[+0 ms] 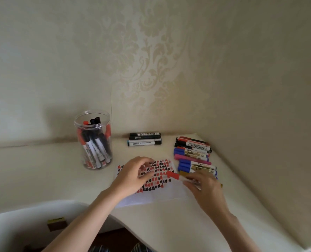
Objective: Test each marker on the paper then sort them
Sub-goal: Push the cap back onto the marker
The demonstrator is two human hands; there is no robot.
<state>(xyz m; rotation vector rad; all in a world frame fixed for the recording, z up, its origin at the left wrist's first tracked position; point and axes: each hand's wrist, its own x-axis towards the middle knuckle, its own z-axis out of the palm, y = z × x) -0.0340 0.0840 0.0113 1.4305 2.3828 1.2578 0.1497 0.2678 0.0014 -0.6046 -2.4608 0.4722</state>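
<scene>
A sheet of white paper (156, 196) lies on the table, covered with rows of red and black test marks. My left hand (133, 176) rests on the paper with fingers loosely curled over the marks. My right hand (203, 186) grips a red-capped marker (173, 175) whose cap points left over the paper. A clear plastic jar (94, 140) at the back left holds several red and black markers. Three black markers (144, 139) lie side by side near the wall. To the right of the paper lies a pile of mixed markers (193, 155), blue, pink, red and black.
The cream table (169, 222) fits into a corner; wallpapered walls rise close behind and on the right. Its front edge curves in at the lower left, with a small dark block (57, 224) below it.
</scene>
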